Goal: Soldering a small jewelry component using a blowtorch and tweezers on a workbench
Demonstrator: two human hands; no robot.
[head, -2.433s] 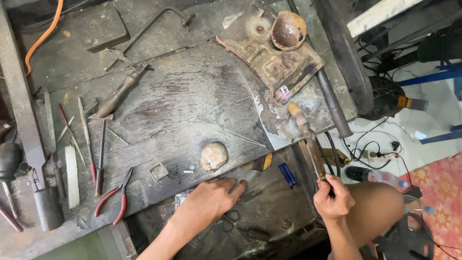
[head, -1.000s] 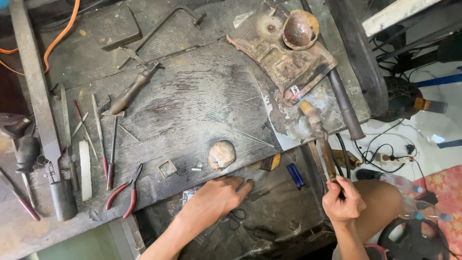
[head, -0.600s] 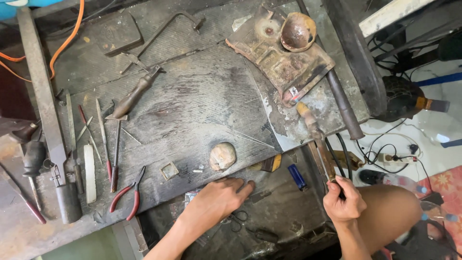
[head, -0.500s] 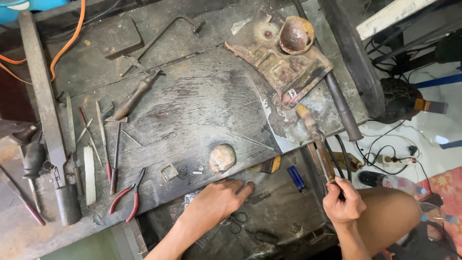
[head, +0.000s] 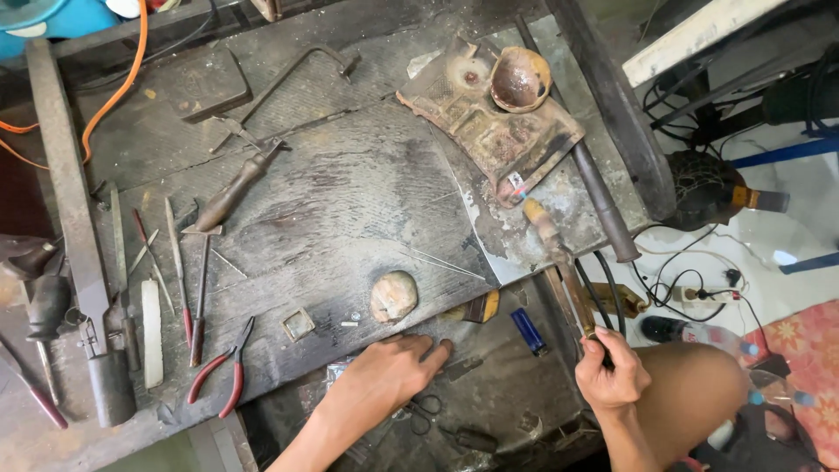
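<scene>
My left hand [head: 389,374] lies flat, fingers spread, on a lower dark tray [head: 498,393] just below the front edge of the worn workbench [head: 332,201]. A small round stone-like lump [head: 393,295] sits on the bench just above those fingers. My right hand [head: 610,374] is closed around the end of a long metal tool with a wooden handle [head: 559,258], which runs up along the bench's right side. A blue lighter [head: 528,331] lies between both hands.
Red-handled pliers [head: 223,367], files and picks [head: 175,271] lie at the left. A rusty plate with a bowl [head: 502,109] sits at the back right beside a thick metal bar [head: 599,201]. Small scissors [head: 424,409] lie in the tray. Cables and a power strip [head: 699,293] cover the floor.
My left hand has shifted slightly right along the tray edge. My right hand has closed on the tool's end and holds it; the view has drifted a little.
</scene>
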